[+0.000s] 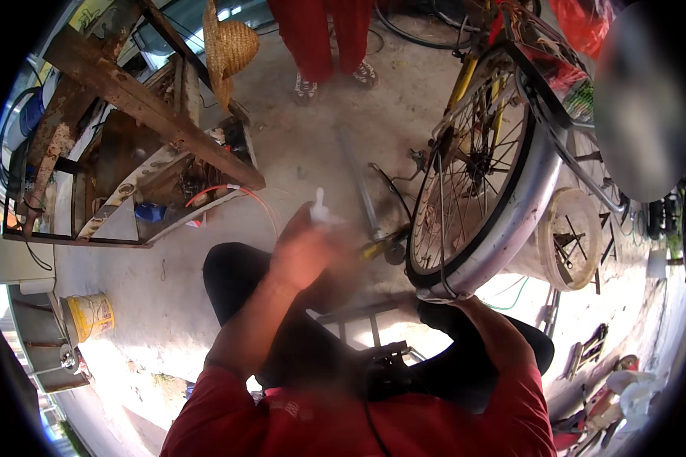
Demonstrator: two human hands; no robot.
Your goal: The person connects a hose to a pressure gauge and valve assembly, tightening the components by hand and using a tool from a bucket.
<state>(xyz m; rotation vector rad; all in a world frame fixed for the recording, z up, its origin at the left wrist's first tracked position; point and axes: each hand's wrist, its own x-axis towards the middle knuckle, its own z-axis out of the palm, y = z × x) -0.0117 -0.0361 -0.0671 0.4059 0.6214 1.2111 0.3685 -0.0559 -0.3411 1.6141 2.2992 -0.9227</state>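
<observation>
In front of my body, my left hand (309, 247) is raised and closed around a small white object with a narrow tip (321, 206). Motion and a smear on the picture blur the fingers, so the object's exact kind is unclear. To the right stands a bicycle wheel (476, 164) with a black tyre, under a silver mudguard (522, 228). My right hand (465, 303) reaches to the lower end of this mudguard. Only its wrist edge shows; the mudguard hides the fingers, and I cannot tell whether they grip it.
Rusty metal framework (152, 110) with a straw hat (232, 49) stands at the left. Someone in red trousers (305, 38) stands ahead. A metal bar (357, 183) lies on the concrete floor. A whitish bucket (568, 240) sits right of the wheel, a yellow bucket (91, 316) far left.
</observation>
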